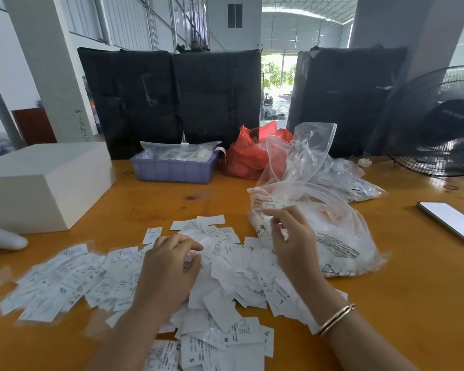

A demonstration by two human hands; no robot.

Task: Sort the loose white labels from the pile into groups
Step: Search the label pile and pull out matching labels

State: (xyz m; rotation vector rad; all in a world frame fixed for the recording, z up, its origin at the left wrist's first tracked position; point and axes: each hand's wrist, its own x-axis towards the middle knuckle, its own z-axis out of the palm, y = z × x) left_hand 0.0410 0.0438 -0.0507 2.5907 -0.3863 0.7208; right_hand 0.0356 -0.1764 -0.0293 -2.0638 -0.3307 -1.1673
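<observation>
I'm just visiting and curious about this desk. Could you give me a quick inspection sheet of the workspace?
Surface: orange wooden table.
Job's things: pile of white labels in front of the person; a flatter spread of labels on the left.
Clutter: white box, purple tray, red bag, clear bags, phone, fan.
Hands: left hand pinches labels on the pile; right hand fingers curled, a small white piece among them.
Cables: nothing seen.
Surroundings: black wrapped bundles behind the table, warehouse hall.
</observation>
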